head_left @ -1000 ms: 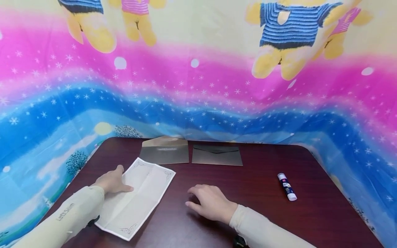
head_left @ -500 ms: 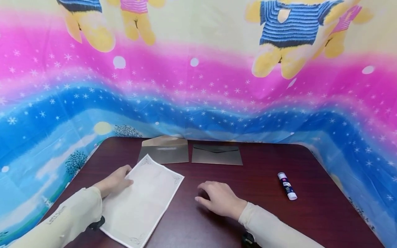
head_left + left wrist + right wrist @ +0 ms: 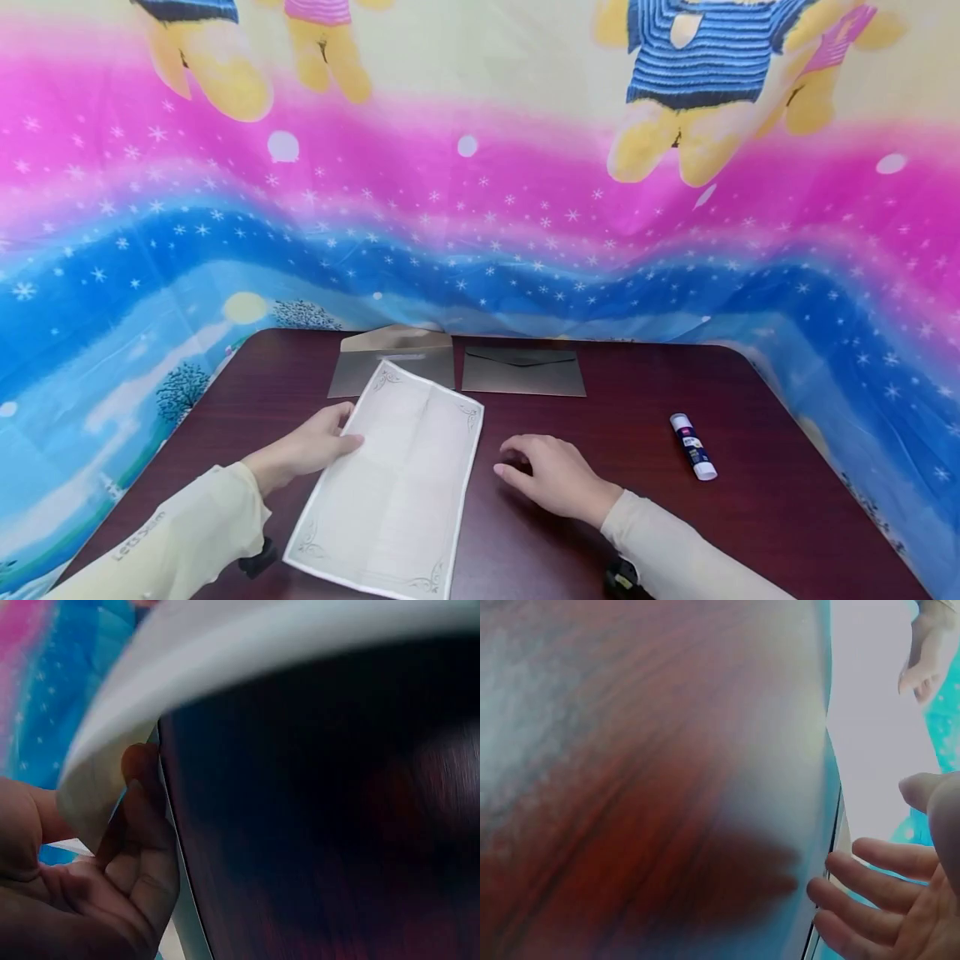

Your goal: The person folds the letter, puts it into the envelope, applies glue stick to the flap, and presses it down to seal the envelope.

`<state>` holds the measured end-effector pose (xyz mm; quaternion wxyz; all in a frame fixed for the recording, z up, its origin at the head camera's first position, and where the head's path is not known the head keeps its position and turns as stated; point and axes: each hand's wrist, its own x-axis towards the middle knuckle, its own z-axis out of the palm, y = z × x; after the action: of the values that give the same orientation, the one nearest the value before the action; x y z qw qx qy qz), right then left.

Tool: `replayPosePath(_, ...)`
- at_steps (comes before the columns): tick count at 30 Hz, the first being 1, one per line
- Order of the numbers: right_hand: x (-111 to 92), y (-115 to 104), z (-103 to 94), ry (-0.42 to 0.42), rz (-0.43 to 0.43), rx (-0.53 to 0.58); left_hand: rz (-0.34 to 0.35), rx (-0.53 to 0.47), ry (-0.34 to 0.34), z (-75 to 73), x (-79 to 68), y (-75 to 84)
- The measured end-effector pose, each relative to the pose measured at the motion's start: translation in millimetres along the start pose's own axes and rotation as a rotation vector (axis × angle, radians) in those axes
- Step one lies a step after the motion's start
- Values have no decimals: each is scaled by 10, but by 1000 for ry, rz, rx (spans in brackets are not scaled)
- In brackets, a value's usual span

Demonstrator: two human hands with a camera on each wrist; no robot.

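My left hand (image 3: 311, 446) pinches the left edge of a cream sheet of paper (image 3: 401, 483), thumb on top and fingers underneath. The sheet has a white border, scroll ornaments in its corners and faint fold creases. In the left wrist view the paper (image 3: 112, 757) curves up from the table between thumb and fingers. My right hand (image 3: 558, 475) hovers just over the table, right of the sheet, with relaxed fingers and nothing in them. In the right wrist view its fingers (image 3: 877, 889) are spread, and the pale sheet (image 3: 874, 727) shows beyond.
Two grey-brown envelopes lie along the table's back edge: the left envelope (image 3: 390, 375) has its flap up and is partly overlapped by the sheet, the right envelope (image 3: 525, 377) has its flap down. A glue stick (image 3: 693, 447) lies on the dark table (image 3: 622, 400). A printed curtain (image 3: 480, 208) surrounds the table.
My left hand has carried the sheet to the right and turned it more upright in the head view. My right hand has shifted to the right.
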<state>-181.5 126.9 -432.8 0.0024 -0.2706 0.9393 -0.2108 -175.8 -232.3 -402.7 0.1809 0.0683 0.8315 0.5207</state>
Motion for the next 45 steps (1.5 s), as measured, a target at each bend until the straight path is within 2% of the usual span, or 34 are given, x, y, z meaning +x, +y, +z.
replayPosePath(3, -7, 15, -44, 13, 50, 96, 26, -68, -36, 67, -14, 66)
replayPosePath(6, -7, 48, -86, 35, 95, 243, 39, -115, -35, 128, -34, 132)
replayPosePath(9, -14, 91, -122, 30, 124, 458, 37, -143, -2, 177, -50, 179)
replayPosePath(13, -54, 110, -158, -27, 167, 731, 27, -151, 62, 237, -52, 223)
replayPosePath(16, -89, 96, -183, -69, 204, 841, 25, -169, 94, 298, -39, 252)
replayPosePath(20, -123, 76, -222, -112, 219, 891, 30, -213, 109, 407, -14, 308)
replayPosePath(27, -200, 77, -305, -153, 223, 900, 74, -274, 79, 618, 41, 377)
replayPosePath(33, -289, 149, -345, -164, 152, 930, 95, -307, 61, 776, 115, 430)
replayPosePath(37, -343, 225, -377, -145, 155, 969, 108, -308, 51, 860, 160, 468)
replayPosePath(45, -397, 324, -417, -117, 209, 982, 129, -237, 30, 944, 165, 457)
